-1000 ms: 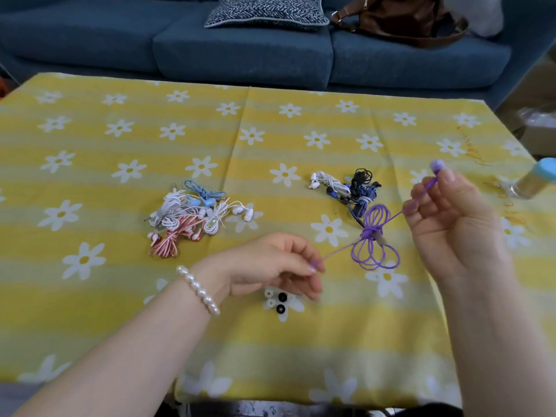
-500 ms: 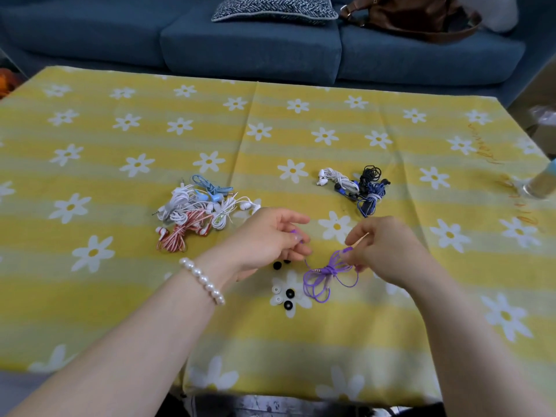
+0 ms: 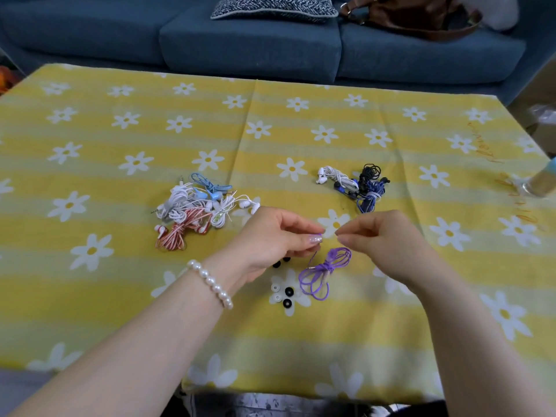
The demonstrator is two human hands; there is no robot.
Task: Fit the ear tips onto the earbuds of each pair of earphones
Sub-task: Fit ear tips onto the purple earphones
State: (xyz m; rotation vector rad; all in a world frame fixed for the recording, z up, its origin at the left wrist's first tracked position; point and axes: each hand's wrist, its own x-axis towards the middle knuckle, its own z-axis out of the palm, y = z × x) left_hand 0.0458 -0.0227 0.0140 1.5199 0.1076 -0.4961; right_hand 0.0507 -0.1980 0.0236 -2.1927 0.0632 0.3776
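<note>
Both hands pinch closed above the purple earphones [image 3: 323, 272], fingertips nearly meeting.

a home living room: blue sofa [image 3: 249, 46], cushion [image 3: 270, 7], clothed table [image 3: 120, 121].

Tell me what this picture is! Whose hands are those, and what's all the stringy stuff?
A person wears a camera on their head, so you look down at their own two hands. There is no robot here. The left hand, with a pearl bracelet, and the right hand pinch something tiny between them; it is too small to tell what. A thin purple wire runs up toward the left hand from the purple earphones bundled on the yellow flowered tablecloth. Beside them lie loose black and white ear tips. Farther back are two heaps of earphones: a white, blue and red one and a smaller dark one. A blue sofa stands behind.
</note>
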